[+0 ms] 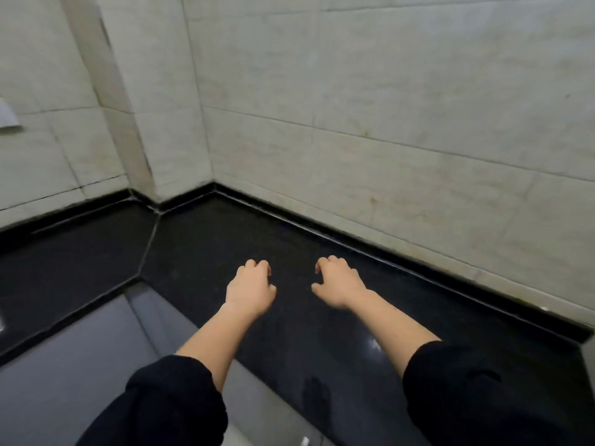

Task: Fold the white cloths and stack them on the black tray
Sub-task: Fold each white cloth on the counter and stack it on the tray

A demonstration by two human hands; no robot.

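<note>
We record left hand and right hand over the glossy black stone countertop, fingers curled, holding nothing.

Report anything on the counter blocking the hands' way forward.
Nothing visible does. The left hand and right hand, fingers curled and holding nothing, are over the black counter. No cloth or tray is in view.

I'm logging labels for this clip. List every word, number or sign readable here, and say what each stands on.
None: no text can be read in this view.
The black counter, tiled wall and black sleeves carry no print.
The white object at the left edge is cut off and shows no marks.
</note>
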